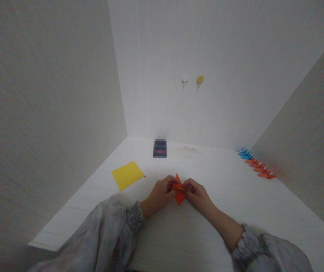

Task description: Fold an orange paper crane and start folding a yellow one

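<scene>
Between my two hands is an orange piece of folded origami paper (180,197), with one point facing away from me and another toward me. My left hand (163,190) pinches its left side, a ring showing on one finger. On the opposite side, my right hand (194,190) grips the paper's right edge with thumb and fingers. A raised fold runs across the middle of the paper between the fingertips. Left of my hands, a stack or sheet of yellow paper (128,175) lies flat, with a tiny red bit at its right corner.
Along the right wall stands a row of folded paper figures, blue ones (245,153) behind several orange ones (261,169). A dark, blurred box (159,148) is by the back wall. Two hooks, one white (185,80) and one gold (199,80), are on that wall. Walls enclose the white table (221,166).
</scene>
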A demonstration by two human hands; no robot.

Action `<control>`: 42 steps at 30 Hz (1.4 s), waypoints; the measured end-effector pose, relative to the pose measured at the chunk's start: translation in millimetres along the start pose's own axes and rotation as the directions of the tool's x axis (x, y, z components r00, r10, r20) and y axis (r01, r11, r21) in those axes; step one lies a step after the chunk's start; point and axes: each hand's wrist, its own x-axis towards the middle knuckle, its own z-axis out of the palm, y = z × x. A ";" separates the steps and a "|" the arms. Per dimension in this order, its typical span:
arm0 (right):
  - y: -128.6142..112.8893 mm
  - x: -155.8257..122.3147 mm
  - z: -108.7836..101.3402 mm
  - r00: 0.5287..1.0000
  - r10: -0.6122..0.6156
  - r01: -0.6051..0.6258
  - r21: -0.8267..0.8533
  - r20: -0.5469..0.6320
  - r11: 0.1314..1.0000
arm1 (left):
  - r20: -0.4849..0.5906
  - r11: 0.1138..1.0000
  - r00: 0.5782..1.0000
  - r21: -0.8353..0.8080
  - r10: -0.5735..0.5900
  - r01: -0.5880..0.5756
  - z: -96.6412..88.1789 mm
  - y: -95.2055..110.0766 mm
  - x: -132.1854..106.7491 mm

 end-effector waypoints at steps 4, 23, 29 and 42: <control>1.8 -0.1 1.3 0.999 0.044 -0.043 0.049 -0.019 0.998 | -0.010 1.000 1.000 0.017 0.017 -0.017 0.2 -2.0 0.5; 4.7 0.4 5.8 1.000 0.003 -0.007 0.145 0.023 0.989 | 0.032 0.997 0.999 0.072 0.013 -0.015 -0.6 5.1 -1.7; 3.0 -0.7 6.5 0.999 -0.039 0.039 -0.025 -0.007 0.999 | 0.087 0.991 0.996 -0.132 -0.018 0.029 0.8 0.2 -0.8; -5.6 -1.2 2.9 0.999 0.014 -0.012 0.072 -0.029 0.997 | 0.177 0.836 0.978 -0.516 -0.112 0.189 -0.5 -2.3 5.3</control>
